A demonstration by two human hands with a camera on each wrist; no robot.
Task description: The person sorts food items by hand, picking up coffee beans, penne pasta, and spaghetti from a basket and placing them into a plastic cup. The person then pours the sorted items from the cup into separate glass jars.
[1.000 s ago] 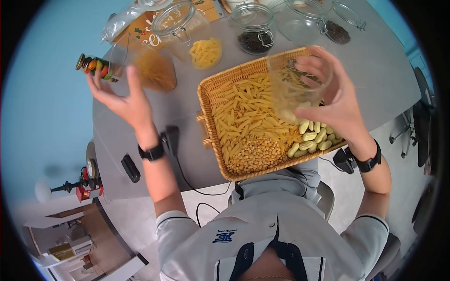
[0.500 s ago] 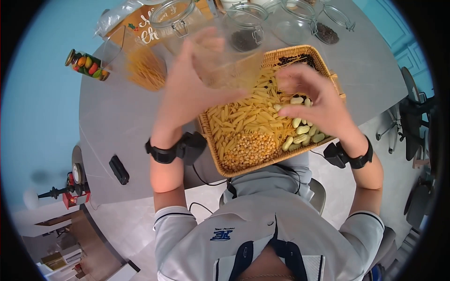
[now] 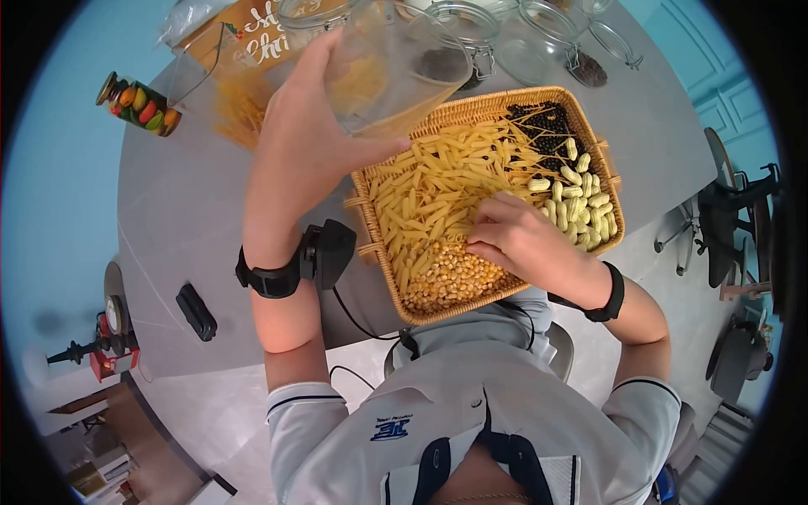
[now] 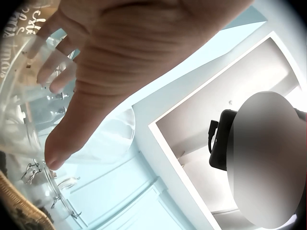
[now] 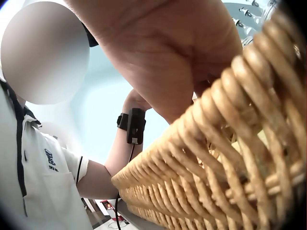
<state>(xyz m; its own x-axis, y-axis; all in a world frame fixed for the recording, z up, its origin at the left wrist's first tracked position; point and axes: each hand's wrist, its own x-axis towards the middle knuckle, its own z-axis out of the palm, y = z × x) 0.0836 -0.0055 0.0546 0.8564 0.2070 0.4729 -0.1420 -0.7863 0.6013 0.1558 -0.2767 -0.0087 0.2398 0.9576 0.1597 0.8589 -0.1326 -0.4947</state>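
My left hand [image 3: 299,139] holds a clear cup [image 3: 412,80], tilted, over the back left of the wicker basket [image 5: 192,163]. In the left wrist view its thumb and fingers wrap the cup's wall. My right hand [image 3: 530,244] reaches down into the basket with curled fingers. Those fingertips sit where the penne [image 3: 421,185] meets the corn kernels [image 3: 446,282]; I cannot tell whether they pinch anything. Peanuts [image 3: 581,202] fill the near right corner, black beans [image 3: 539,122] the far right one. Thin pasta strands lie between the penne and beans.
Clip-lid glass jars [image 3: 539,46] line the back of the grey table [image 3: 185,227]. At the left stand a jar of colourful fruit shapes [image 3: 139,105] and spaghetti [image 3: 240,105] in a clear container. A black case [image 3: 196,311] lies near the left front edge.
The clear cup went from my right hand to my left, which then moved back and left with it. My right hand came down into the basket, its fingers curling.
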